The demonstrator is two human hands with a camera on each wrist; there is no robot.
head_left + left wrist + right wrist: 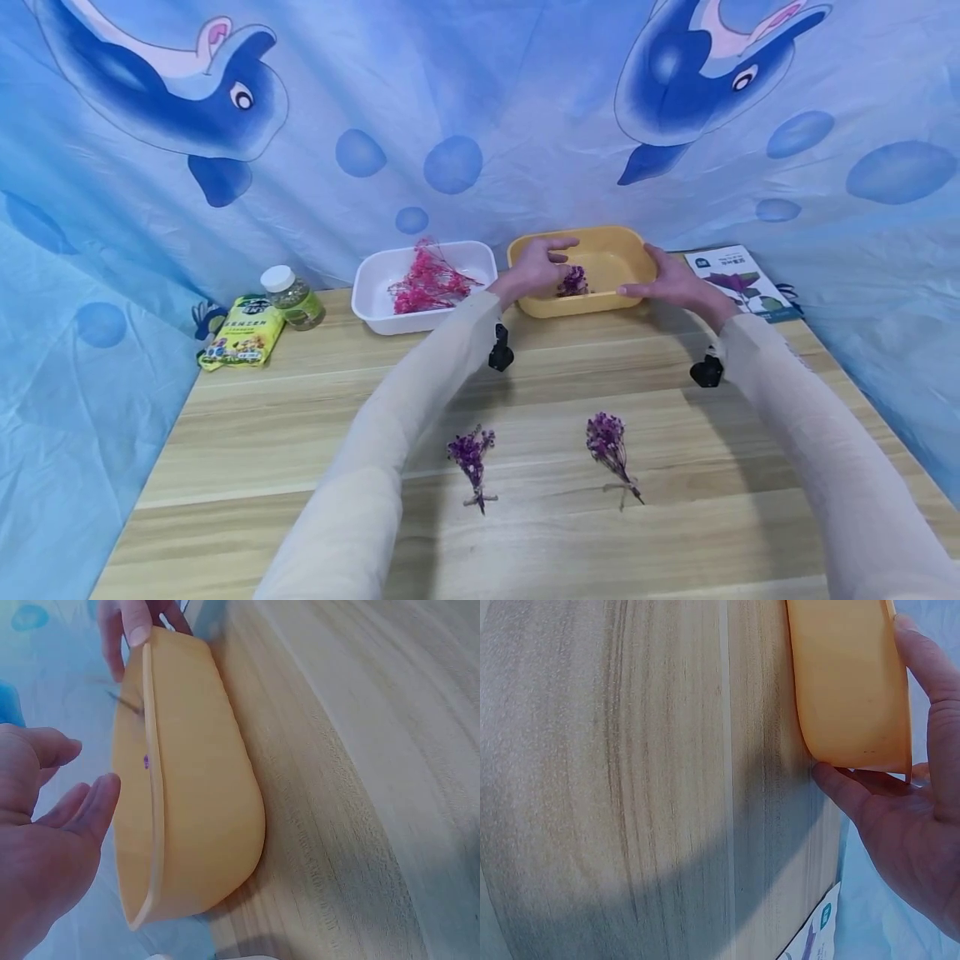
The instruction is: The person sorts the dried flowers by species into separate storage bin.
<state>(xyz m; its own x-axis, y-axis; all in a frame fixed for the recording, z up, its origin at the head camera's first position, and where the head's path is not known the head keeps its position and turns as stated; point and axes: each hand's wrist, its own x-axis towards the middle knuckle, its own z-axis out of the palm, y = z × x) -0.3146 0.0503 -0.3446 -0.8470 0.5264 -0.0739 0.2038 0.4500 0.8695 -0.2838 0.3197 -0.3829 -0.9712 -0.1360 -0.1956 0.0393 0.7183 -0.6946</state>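
A yellow plastic tub (577, 307) stands at the back of the table with a small purple dried-flower bunch (573, 281) inside. Above its left part, my left hand (537, 267) is spread, thumb and fingers apart, with nothing between them in the left wrist view. My right hand (670, 279) holds the tub's right end, the thumb on the rim and the fingers round the end wall. In the left wrist view, the tub's wall (199, 750) hides most of the bunch; a stem and a purple bit show. Two more purple bunches (470, 457) (609, 442), tied with twine, lie nearer on the table.
Left of the tub stands a white tub (360, 304) holding pink dried flowers (427, 283). Further left are a white-lidded jar (302, 307) and a yellow packet (246, 333). A booklet (742, 283) lies at the right. A blue dolphin-print curtain (517, 125) hangs behind.
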